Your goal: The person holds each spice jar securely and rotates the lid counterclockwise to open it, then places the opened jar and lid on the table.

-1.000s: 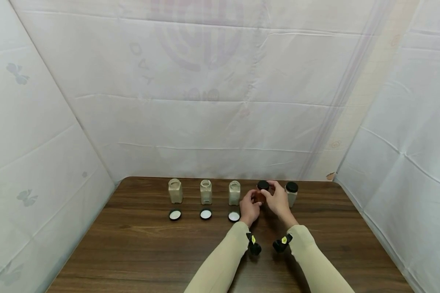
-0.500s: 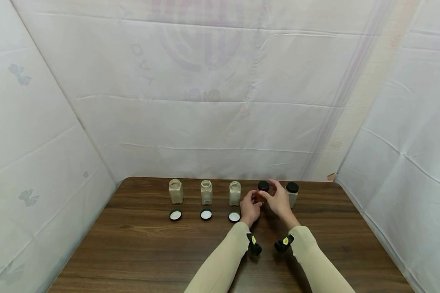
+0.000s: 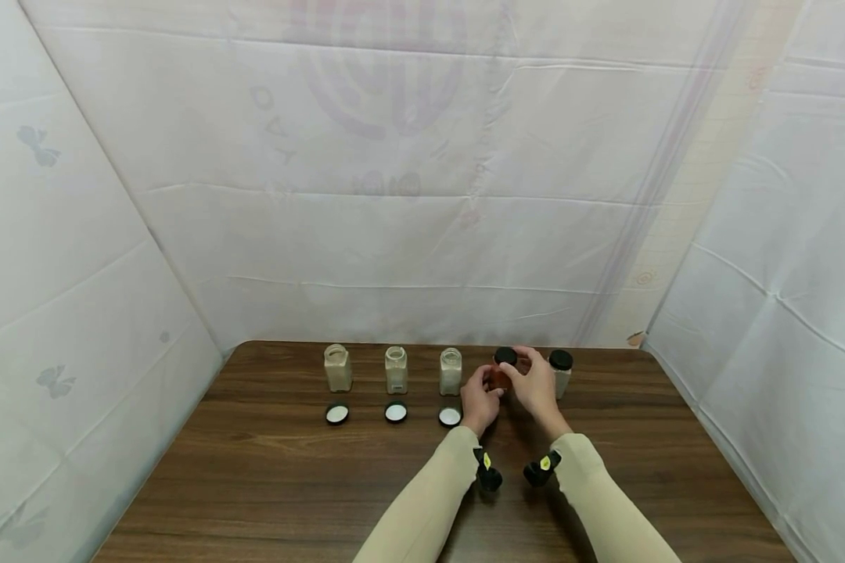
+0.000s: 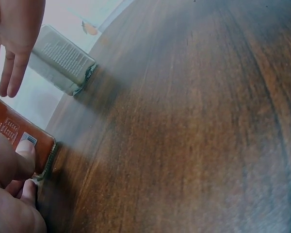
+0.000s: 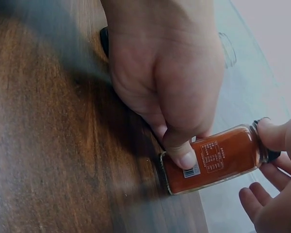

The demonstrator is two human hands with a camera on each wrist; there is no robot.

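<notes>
A small jar of red powder [image 3: 500,378] stands in the row at the back of the wooden table [image 3: 289,485]. My left hand [image 3: 488,385] grips its body, thumb on the label [image 5: 200,164]. The fingertips of my right hand [image 3: 522,366] pinch its black lid [image 3: 505,356] from the right; in the right wrist view a fingertip lies on the lid [image 5: 266,145]. In the left wrist view the red jar [image 4: 17,132] sits by my left fingers [image 4: 12,165], and my right hand's fingers [image 4: 12,53] hang above it.
Three open jars of pale powder [image 3: 337,367] [image 3: 396,369] [image 3: 451,371] stand left of the red one, each with a loose lid [image 3: 336,414] [image 3: 396,412] [image 3: 449,416] in front. A capped pale jar [image 3: 560,372] stands just right of my hands. White sheets wall in the table.
Hardly anything: my right hand has shifted slightly at the lid, while the red jar and my left hand stay in place.
</notes>
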